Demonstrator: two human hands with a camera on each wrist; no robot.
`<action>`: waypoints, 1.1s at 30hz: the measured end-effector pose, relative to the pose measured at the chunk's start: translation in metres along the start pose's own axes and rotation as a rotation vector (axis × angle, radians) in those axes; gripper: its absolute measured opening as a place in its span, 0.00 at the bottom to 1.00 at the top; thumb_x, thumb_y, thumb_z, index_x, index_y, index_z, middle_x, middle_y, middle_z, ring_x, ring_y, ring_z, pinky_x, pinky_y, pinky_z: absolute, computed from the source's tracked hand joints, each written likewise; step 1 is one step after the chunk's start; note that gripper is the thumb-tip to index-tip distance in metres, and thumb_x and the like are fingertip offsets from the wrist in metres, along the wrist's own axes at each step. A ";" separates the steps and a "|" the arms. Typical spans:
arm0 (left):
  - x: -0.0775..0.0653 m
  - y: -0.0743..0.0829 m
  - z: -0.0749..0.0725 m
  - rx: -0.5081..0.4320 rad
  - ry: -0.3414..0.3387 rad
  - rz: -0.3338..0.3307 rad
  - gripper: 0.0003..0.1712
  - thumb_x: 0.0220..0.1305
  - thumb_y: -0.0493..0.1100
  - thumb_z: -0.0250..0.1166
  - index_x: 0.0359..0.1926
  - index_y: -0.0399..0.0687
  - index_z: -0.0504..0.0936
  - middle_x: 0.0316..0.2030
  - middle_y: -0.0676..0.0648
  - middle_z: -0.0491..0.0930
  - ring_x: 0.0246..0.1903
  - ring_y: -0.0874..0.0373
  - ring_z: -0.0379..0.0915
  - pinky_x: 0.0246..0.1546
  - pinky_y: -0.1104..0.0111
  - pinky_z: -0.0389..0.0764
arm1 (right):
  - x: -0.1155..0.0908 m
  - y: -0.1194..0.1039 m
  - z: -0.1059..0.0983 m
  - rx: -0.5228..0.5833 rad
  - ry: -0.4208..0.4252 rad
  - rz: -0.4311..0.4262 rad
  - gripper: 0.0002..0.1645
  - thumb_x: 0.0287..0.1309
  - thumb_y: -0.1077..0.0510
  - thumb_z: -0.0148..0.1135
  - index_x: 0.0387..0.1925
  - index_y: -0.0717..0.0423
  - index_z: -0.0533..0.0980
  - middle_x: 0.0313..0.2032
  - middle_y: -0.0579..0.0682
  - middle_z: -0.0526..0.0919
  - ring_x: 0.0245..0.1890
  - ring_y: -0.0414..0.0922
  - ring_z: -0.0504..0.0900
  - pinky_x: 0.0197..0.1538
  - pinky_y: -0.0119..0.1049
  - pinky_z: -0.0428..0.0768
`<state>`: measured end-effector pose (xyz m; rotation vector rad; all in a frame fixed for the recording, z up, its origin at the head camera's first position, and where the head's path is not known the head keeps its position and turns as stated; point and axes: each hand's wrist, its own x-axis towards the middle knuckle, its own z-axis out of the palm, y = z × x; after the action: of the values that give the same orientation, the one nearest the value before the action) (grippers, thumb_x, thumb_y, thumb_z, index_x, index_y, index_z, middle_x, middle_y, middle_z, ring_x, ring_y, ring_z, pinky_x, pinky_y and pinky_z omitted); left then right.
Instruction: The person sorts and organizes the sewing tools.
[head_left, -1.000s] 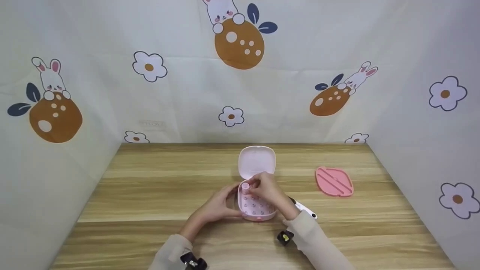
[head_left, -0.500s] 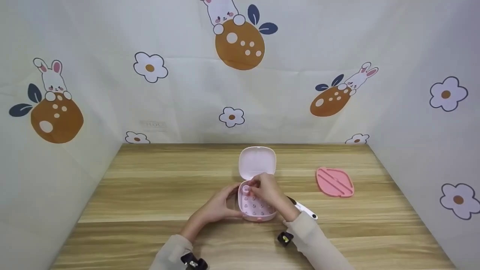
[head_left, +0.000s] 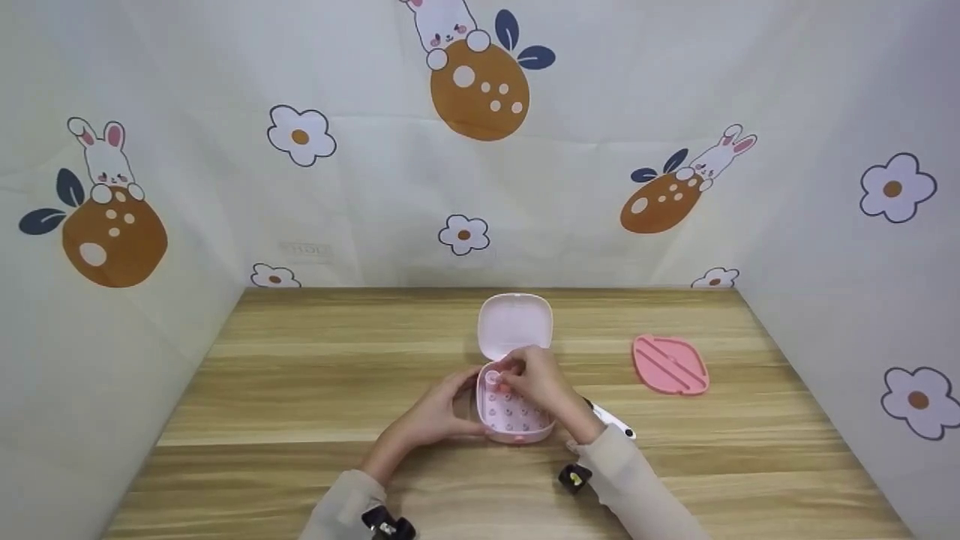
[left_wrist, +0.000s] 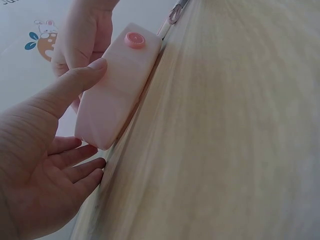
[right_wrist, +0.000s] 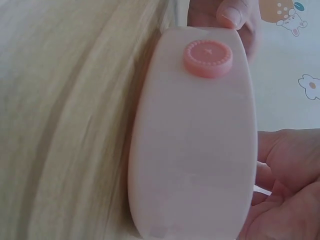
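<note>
A pink box (head_left: pixel 521 437) stands on the wooden table, its hinged lid (head_left: pixel 515 324) raised at the back. Rows of small raised studs cover the box floor. My left hand (head_left: pixel 435 411) holds the box's left side, thumb near the front corner and fingers towards the rear; the left wrist view shows that thumb on the outer wall. Inside, a short pale pink cylinder (head_left: pixel 493 378) stands at the left. Right beside it, my right hand (head_left: pixel 538 380) pinches a small coral piece (head_left: pixel 505 388), mostly hidden by the fingers. A coral round button (right_wrist: pixel 208 58) sits on the front wall.
A coral diamond-shaped tray (head_left: pixel 670 364) with diagonal grooves lies to the right of the box. A slim white object (head_left: pixel 613 420) with a dark end lies partly behind the right forearm. Patterned cloth walls (head_left: pixel 360 202) border the table at the back and sides.
The pale pink cylinder sits slightly lower in the box than a second ago. More of the coral piece shows under the right fingers. My left hand stays on the box.
</note>
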<state>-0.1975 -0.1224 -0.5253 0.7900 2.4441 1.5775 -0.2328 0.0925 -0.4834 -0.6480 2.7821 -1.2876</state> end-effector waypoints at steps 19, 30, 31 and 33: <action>0.000 0.001 0.000 -0.017 -0.004 -0.014 0.56 0.51 0.43 0.84 0.77 0.35 0.66 0.74 0.34 0.69 0.74 0.38 0.65 0.78 0.45 0.62 | -0.013 0.002 -0.024 0.174 -0.043 -0.041 0.09 0.57 0.72 0.71 0.39 0.75 0.85 0.27 0.58 0.86 0.24 0.34 0.74 0.27 0.21 0.75; 0.000 0.000 0.001 -0.020 -0.012 -0.013 0.56 0.50 0.44 0.85 0.77 0.37 0.66 0.74 0.36 0.69 0.75 0.40 0.64 0.79 0.46 0.61 | -0.022 0.003 -0.039 0.245 -0.057 -0.006 0.12 0.59 0.69 0.72 0.43 0.75 0.84 0.29 0.58 0.86 0.25 0.34 0.75 0.28 0.21 0.76; 0.000 0.000 0.000 -0.020 -0.011 -0.015 0.57 0.50 0.44 0.85 0.77 0.38 0.66 0.74 0.36 0.69 0.75 0.40 0.64 0.79 0.47 0.61 | -0.023 0.003 -0.041 0.256 -0.059 -0.004 0.12 0.59 0.69 0.72 0.43 0.75 0.84 0.29 0.58 0.86 0.25 0.34 0.75 0.28 0.21 0.77; 0.000 0.001 0.001 -0.013 -0.007 -0.016 0.57 0.50 0.45 0.85 0.77 0.38 0.66 0.74 0.37 0.70 0.75 0.42 0.65 0.79 0.48 0.62 | -0.025 0.003 -0.044 0.278 -0.058 0.000 0.13 0.59 0.70 0.71 0.44 0.76 0.83 0.30 0.59 0.86 0.26 0.35 0.76 0.29 0.22 0.78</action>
<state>-0.1967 -0.1216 -0.5245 0.7708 2.4264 1.5812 -0.2187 0.1356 -0.4605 -0.6547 2.4903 -1.5866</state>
